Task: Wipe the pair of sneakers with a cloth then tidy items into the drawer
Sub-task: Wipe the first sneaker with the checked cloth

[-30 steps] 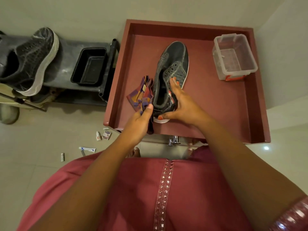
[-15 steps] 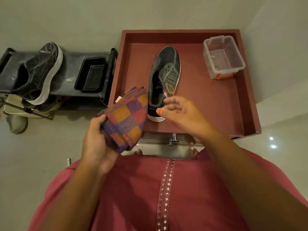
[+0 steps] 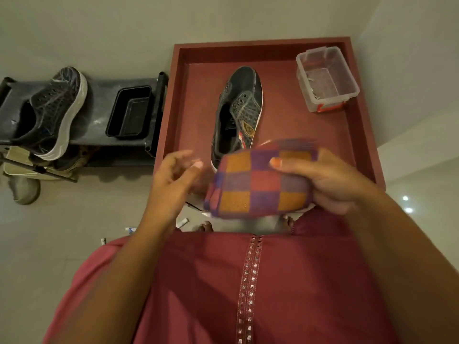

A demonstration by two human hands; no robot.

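A dark sneaker point(image 3: 239, 110) lies inside the open maroon drawer point(image 3: 293, 135), toe pointing away from me. Its mate point(image 3: 53, 109) rests tilted on the black shoe rack point(image 3: 99, 95) at the left. A folded checked cloth point(image 3: 260, 184) in orange, red and purple hangs over the drawer's near edge, gripped by my right hand point(image 3: 325, 180), thumb on top. My left hand point(image 3: 173, 180) is just left of the cloth with fingers spread, holding nothing. The cloth and my hands are motion-blurred.
A clear plastic box point(image 3: 326, 78) stands in the drawer's far right corner. A black tray point(image 3: 130, 112) sits on the rack. Small tubes and bottles point(image 3: 130, 229) lie on the tiled floor near my feet. A beige shoe point(image 3: 24, 189) lies under the rack.
The cloth passed from my left hand to my right hand and moved right, over the drawer's near edge. My left hand let go and opened. The sneaker stayed in the drawer.
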